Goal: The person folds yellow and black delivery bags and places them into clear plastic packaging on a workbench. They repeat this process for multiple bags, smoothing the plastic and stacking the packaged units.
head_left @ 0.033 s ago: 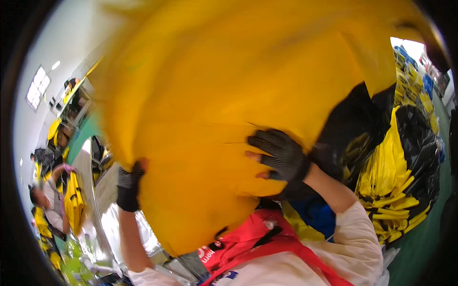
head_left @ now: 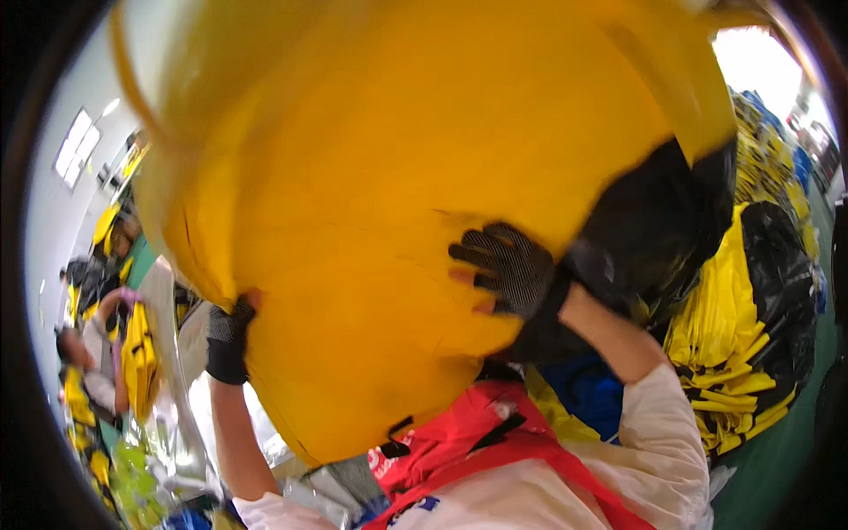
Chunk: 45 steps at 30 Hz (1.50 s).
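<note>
A large yellow sheet-like piece (head_left: 371, 212) with a black section (head_left: 649, 221) is held up before me and fills most of the head view. It looks smooth and coated, and a small black loop sits on its lower edge. My left hand (head_left: 231, 340), in a dark fingerless glove, grips its left edge, with the thumb on the near face. Gloved the same way, my right hand (head_left: 512, 269) lies spread on the yellow face, fingers stretched out. Whatever lies behind the piece is hidden.
On the right a heap of folded yellow-and-black pieces (head_left: 720, 327) stands beside the green floor (head_left: 782, 442). A person (head_left: 102, 362) at the left handles a yellow piece (head_left: 140, 362). Clear plastic wrapping (head_left: 146, 477) lies at the lower left. My red apron (head_left: 459, 424) is just below the sheet.
The yellow piece has shifted slightly, its upper left part bulging farther left. Both hands have moved a little left with it, the right one also slightly up, without letting go.
</note>
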Available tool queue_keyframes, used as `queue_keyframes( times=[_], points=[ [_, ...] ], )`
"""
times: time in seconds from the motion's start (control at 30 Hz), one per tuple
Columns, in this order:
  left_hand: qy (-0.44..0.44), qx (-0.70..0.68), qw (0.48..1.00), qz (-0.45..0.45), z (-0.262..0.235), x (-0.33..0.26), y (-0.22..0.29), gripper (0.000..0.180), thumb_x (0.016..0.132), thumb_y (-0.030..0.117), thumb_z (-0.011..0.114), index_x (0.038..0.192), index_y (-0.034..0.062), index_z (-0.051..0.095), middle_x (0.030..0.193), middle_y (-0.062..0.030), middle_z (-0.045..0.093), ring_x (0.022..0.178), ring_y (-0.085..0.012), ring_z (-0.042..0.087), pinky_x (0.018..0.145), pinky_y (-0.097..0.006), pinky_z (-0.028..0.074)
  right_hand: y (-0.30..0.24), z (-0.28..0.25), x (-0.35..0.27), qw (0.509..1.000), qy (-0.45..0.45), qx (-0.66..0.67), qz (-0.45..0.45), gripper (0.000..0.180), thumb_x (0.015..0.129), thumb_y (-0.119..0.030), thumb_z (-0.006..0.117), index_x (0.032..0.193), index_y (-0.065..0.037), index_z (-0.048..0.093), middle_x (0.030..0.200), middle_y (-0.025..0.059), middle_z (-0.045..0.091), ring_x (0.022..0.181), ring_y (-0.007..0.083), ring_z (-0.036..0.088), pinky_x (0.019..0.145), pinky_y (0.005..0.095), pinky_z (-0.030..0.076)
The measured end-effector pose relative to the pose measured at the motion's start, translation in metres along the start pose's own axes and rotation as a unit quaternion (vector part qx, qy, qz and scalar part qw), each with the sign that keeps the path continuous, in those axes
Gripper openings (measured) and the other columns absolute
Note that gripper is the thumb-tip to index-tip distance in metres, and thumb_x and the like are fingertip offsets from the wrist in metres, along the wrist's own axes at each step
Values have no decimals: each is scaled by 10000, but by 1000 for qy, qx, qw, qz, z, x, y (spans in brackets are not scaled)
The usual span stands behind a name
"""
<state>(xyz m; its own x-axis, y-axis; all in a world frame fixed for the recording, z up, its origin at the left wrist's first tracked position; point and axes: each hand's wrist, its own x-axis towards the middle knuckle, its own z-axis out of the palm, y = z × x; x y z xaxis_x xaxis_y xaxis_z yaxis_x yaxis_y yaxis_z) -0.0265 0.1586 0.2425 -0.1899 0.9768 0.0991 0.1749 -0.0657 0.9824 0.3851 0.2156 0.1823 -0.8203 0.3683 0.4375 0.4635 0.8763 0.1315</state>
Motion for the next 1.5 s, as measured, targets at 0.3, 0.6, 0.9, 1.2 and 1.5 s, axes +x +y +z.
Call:
queue_keyframes(
  times=[0.3, 0.6, 0.9, 1.2, 1.5],
  points=[
    [221, 247, 936, -122, -257, -84, -203, 363, 740, 302, 713, 924, 3, 617, 792, -41, 615, 708, -171, 551, 651, -316, 449, 111, 147, -21, 894, -276, -64, 347, 680, 760, -583, 526, 1307, -187, 443, 1430, 78, 289, 1352, 269, 135, 1078, 518, 47],
    [173, 340, 904, -193, -235, -59, -240, 280, 771, 244, 650, 865, -20, 641, 747, -99, 648, 648, -220, 591, 605, -331, 459, 142, 179, -71, 770, 40, 198, 606, 738, 673, -469, 697, 1209, -8, 483, 1093, 254, 561, 1067, 389, 509, 910, 389, 400],
    [163, 603, 766, 152, -88, -40, -236, 824, 754, 344, 613, 1402, 38, 204, 1424, -206, 244, 1284, -423, 250, 1058, -465, 220, 219, 139, 15, 918, -51, 11, 394, 1151, 526, -675, 687, 1352, 17, 281, 1367, 243, 325, 1247, 367, 350, 1019, 398, 306],
    [-315, 418, 797, 302, 136, 48, -195, 602, 828, 473, 507, 1336, 175, 384, 1437, -115, 270, 1311, -373, 238, 1052, -541, 155, 275, 206, 205, 940, 43, -101, 322, 486, 717, -388, 654, 1108, -118, 549, 1054, 192, 583, 965, 361, 559, 806, 435, 452],
    [-181, 310, 926, 122, 135, 86, -243, 666, 820, 444, 534, 1346, 82, 345, 1377, -138, 343, 1275, -300, 319, 1035, -442, 248, 64, 52, -30, 943, -126, 126, 280, 442, 753, -225, 664, 1136, -47, 534, 1096, 147, 574, 1005, 290, 564, 870, 362, 442]
  ],
)
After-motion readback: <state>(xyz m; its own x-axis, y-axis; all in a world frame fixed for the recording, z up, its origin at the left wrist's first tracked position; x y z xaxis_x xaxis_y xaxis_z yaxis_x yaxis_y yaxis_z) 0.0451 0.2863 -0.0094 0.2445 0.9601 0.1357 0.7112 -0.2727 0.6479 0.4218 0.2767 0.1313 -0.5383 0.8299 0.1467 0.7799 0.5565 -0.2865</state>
